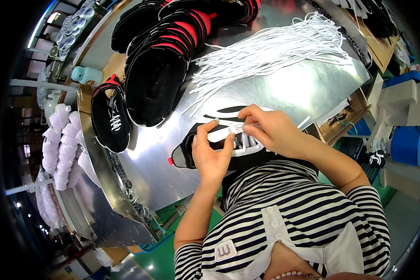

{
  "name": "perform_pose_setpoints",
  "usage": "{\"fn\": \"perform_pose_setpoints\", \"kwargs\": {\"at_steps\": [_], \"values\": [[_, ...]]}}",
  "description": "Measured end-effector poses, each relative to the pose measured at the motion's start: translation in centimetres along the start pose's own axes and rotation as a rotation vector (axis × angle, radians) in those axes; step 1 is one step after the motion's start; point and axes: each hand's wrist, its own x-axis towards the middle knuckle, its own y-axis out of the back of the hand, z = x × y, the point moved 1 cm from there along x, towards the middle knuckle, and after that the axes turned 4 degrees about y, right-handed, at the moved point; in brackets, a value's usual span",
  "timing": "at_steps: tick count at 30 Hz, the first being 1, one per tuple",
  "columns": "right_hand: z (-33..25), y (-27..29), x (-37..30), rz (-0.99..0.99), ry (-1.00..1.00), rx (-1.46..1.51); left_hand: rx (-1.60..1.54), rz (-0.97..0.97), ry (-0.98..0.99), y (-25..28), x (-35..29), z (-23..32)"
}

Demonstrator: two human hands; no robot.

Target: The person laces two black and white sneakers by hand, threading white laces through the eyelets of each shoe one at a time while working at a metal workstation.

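Observation:
A black shoe upper [247, 162] with white trim, a grey end and a small red tab lies on its side at the near edge of the metal table. My left hand [210, 154] grips its white edge strip [223, 134] between thumb and index finger. At the eyelet row, the fingers of my right hand [275, 130] are pinched together on what looks like a white shoelace [251, 142]. Lace strands cross the upper's opening just below these fingertips. The exact pinch point is partly hidden by my fingers.
Beyond my hands, a large bundle of white shoelaces [270, 53] spreads over the metal table [158, 186]. Nested black uppers with red linings [154, 88] stand at far left, beside a laced black upper [109, 123]. A light-blue bottle [86, 74] is behind them. An open wooden drawer [343, 119] sits right.

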Motion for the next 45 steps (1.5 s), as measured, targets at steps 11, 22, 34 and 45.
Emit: {"fn": "perform_pose_setpoints", "kwargs": {"at_steps": [11, 22, 34, 45], "values": [[-1.8, -0.8, 1.5, -0.278, -0.110, -0.487, -0.269, -0.086, 0.101, -0.1, -0.8, 0.9], [-0.8, 1.1, 1.0, -0.132, -0.009, -0.346, -0.390, -0.102, 0.192, 0.9, 0.8, 0.2], [4.5, -0.5, 0.2, 0.239, 0.015, -0.282, -0.791, -0.352, 0.383, 3.3, 2.4, 0.7], [1.8, 0.8, -3.0, 0.194, 0.067, -0.272, 0.629, -0.114, -0.480, 0.9, -1.2, 4.6]]}}
